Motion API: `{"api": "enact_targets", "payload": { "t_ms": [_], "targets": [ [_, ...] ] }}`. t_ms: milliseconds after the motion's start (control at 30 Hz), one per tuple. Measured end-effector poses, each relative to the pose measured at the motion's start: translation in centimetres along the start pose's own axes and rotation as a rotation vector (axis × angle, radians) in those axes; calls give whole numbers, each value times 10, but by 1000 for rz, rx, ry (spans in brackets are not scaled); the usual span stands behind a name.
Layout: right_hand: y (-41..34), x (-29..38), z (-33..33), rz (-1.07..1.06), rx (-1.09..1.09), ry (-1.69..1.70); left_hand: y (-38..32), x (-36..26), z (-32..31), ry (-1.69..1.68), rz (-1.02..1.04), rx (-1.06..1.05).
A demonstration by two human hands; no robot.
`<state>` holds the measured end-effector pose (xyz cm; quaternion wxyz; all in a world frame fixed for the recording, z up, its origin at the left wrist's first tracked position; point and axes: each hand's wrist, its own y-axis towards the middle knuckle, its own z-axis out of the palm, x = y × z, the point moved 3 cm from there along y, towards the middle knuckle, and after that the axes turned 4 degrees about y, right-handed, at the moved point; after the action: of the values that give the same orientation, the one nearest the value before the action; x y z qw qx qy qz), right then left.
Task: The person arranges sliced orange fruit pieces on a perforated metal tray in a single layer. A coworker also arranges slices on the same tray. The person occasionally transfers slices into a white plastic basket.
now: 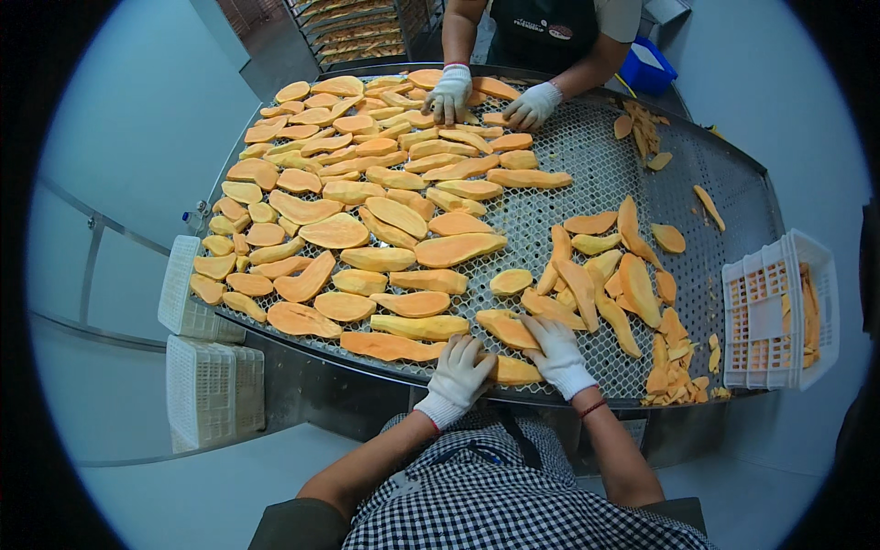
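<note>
My left hand (456,377), in a white knit glove, is at the near edge of a mesh-covered table (522,240). Its fingers touch the right end of a long orange slice, apparently sweet potato (392,346); its thumb side meets the left end of a short front slice (515,371). My right hand (558,354), gloved alike, has its fingers on the right end of another slice (505,328), its thumb beside the front slice. Rows of flat slices (335,231) cover the mesh to the left. Right of my hands lies a loose heap of slices (636,289).
Across the table a person's gloved hands (533,106) touch slices. Small offcuts (670,364) lie near the right front edge, beside a white plastic crate (763,323) holding orange pieces. White crates (203,392) stand at left. Behind are a loaded tray rack (357,31) and blue bin (646,69).
</note>
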<state>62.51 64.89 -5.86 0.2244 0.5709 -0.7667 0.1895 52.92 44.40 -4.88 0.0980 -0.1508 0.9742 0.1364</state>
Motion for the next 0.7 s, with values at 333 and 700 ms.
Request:
{"api": "enact_targets", "payload": {
  "t_ms": [333,700],
  "targets": [
    [16,-25,-18,46,-218,-127,10,2,-4,72,3,160],
    [62,3,-1,-253,-121,-95,18,-6,-6,55,-87,166]
  ]
}}
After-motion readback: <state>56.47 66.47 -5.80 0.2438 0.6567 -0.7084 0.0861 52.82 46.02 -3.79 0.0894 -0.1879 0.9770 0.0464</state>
